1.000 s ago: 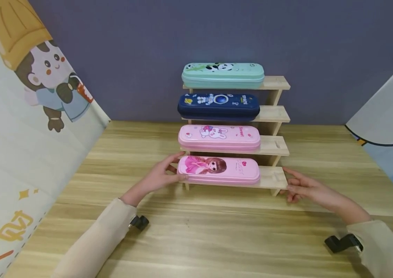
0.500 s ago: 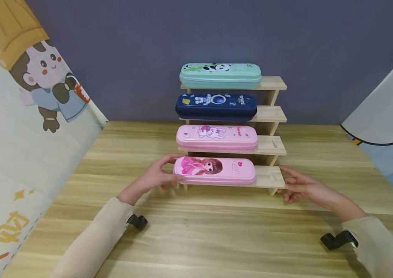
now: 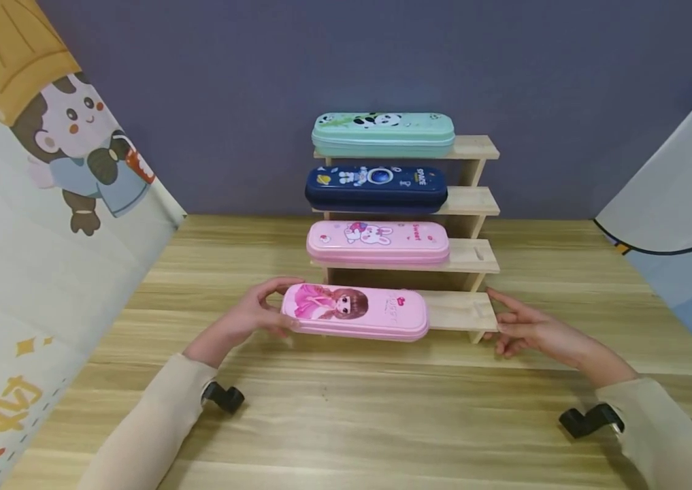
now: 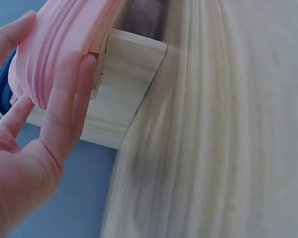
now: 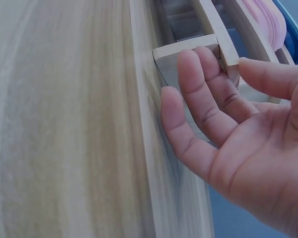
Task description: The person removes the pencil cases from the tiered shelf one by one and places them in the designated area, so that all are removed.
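In the head view, a pink zip pencil case with a long-haired girl on its lid point(image 3: 354, 312) is at the lowest step of a wooden stepped rack point(image 3: 465, 312). My left hand point(image 3: 246, 318) grips its left end, thumb in front and fingers behind. In the left wrist view, the pink case point(image 4: 64, 44) shows its zip between the thumb and fingers of my left hand point(image 4: 35, 144). My right hand point(image 3: 532, 333) holds the right end of the lowest step, thumb at the front corner. In the right wrist view, my right hand point(image 5: 243, 134) has its fingertips against the wood.
Higher steps carry a pink rabbit case point(image 3: 377, 243), a dark blue space case point(image 3: 376, 189) and a mint panda case point(image 3: 382, 135), one each. The rack stands on a wood-grain table point(image 3: 346, 422) before a dark wall point(image 3: 248, 102). Cartoon-printed panels flank both sides.
My left hand has drawn the girl-print pencil case left and toward me, so it overhangs the step's left end and front edge. My right hand has stayed at the step's end.
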Demonstrator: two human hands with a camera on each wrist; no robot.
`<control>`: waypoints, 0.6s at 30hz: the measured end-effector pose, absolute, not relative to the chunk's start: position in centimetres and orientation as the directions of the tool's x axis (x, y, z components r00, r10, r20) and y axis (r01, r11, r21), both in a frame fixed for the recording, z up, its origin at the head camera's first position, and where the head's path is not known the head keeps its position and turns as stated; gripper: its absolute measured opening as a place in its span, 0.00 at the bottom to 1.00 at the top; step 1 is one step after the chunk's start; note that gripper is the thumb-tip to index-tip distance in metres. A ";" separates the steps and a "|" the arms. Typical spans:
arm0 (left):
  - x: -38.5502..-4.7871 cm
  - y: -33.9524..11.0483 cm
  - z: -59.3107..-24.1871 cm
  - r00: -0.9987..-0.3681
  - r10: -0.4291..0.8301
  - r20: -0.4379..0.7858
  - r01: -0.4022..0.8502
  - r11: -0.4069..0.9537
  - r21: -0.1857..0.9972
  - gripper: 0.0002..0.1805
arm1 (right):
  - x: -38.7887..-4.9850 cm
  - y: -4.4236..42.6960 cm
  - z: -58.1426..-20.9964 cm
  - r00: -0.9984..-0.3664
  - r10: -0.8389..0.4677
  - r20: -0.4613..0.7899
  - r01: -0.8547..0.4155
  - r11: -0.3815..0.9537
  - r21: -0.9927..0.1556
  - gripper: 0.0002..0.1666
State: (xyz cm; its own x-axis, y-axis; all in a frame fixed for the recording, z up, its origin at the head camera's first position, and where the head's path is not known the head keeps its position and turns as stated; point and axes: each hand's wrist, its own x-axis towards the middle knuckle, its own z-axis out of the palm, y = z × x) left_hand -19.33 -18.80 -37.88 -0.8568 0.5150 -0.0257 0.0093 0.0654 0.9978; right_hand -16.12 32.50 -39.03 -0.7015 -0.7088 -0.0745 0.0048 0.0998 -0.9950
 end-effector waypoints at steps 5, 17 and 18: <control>-18.8 -19.4 -37.8 -0.870 0.492 0.017 0.030 0.019 0.999 0.41 | -16.2 32.5 -39.1 -0.702 -0.707 -0.084 0.012 0.106 -0.994 0.42; -17.9 -21.7 -37.2 -0.832 0.524 0.183 0.165 -0.081 0.983 0.37 | -16.3 32.8 -39.2 -0.683 -0.728 -0.063 0.016 0.071 -0.997 0.42; -17.8 -22.0 -37.0 -0.830 0.521 0.200 0.177 -0.094 0.980 0.38 | -16.4 32.8 -39.3 -0.680 -0.731 -0.060 0.018 0.065 -0.998 0.42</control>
State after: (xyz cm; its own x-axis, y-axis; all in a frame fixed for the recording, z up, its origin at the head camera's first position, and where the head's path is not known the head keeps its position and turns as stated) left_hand -17.76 -21.97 -37.01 -0.8296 0.5213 0.2001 0.1775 -0.0937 0.9797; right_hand -16.37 32.78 -39.26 -0.6800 -0.7307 -0.0603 0.0182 0.0654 -0.9977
